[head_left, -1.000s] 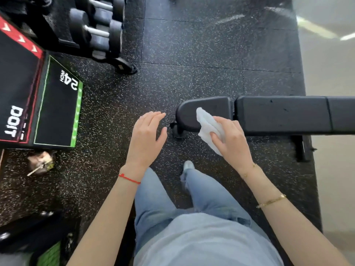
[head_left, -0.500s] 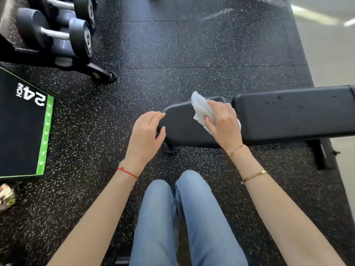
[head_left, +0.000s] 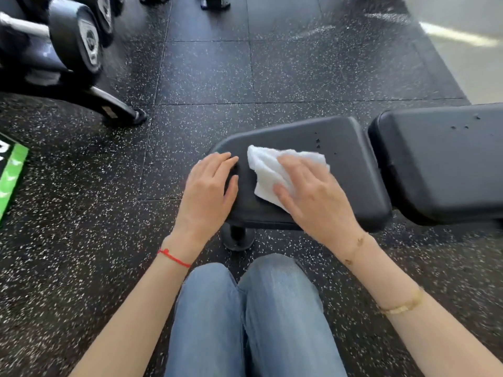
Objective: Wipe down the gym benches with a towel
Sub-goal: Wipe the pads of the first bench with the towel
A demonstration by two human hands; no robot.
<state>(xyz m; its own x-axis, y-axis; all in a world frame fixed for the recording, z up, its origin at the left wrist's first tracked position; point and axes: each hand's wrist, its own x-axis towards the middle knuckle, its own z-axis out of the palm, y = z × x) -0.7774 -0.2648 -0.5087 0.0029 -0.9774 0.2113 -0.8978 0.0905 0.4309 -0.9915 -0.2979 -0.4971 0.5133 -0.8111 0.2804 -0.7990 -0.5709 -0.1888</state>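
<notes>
A black padded gym bench stands across the right half of the view, its seat pad (head_left: 345, 148) nearest me and the long back pad (head_left: 441, 159) beyond a gap to the right. A white towel (head_left: 268, 170) lies crumpled on the seat pad. My right hand (head_left: 313, 197) presses flat on the towel, fingers spread over it. My left hand (head_left: 209, 191) rests on the seat pad's left end, fingers apart, holding nothing.
A dumbbell rack (head_left: 73, 47) with black dumbbells fills the upper left, its foot (head_left: 119, 111) reaching toward the centre. A black box with a green edge (head_left: 12, 172) sits at the far left. Speckled rubber floor (head_left: 245, 77) surrounds the bench. My knees (head_left: 245, 308) are just below the seat.
I have moved closer and lower to the bench. My right hand brought the towel from the seat's edge onto its top. My left hand came to rest on the seat's left end.
</notes>
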